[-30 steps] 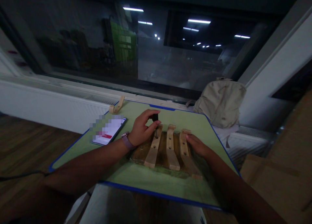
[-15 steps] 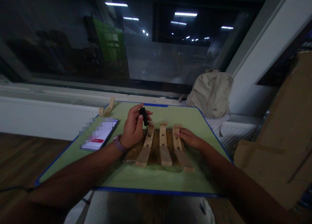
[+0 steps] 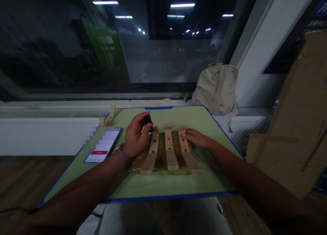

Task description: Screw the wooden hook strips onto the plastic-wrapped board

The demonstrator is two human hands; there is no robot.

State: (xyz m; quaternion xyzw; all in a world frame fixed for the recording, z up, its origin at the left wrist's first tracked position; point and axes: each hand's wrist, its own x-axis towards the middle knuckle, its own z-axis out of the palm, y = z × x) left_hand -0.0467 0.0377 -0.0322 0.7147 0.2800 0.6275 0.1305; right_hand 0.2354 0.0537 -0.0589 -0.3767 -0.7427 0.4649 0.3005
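Note:
My left hand is closed around the black handle of a screwdriver. The shaft points down, its tip at the upper hole of the left wooden hook. Two more wooden hooks, a middle one and a right one, lie beside it across a brown wooden board. Dark holes show in each hook. My right hand grips the upper part of the right hook, thumb on its face; the other fingers are partly hidden behind it.
The green table has a blue edge. At its left lie a phone with a lit screen and another wooden hook. A beige backpack stands at the back right. Cardboard leans on the right.
The view has shifted slightly, moving the whole scene a little left. My left hand has turned somewhat around the screwdriver handle, and the tip stays at the left hook's hole. My right hand keeps its hold.

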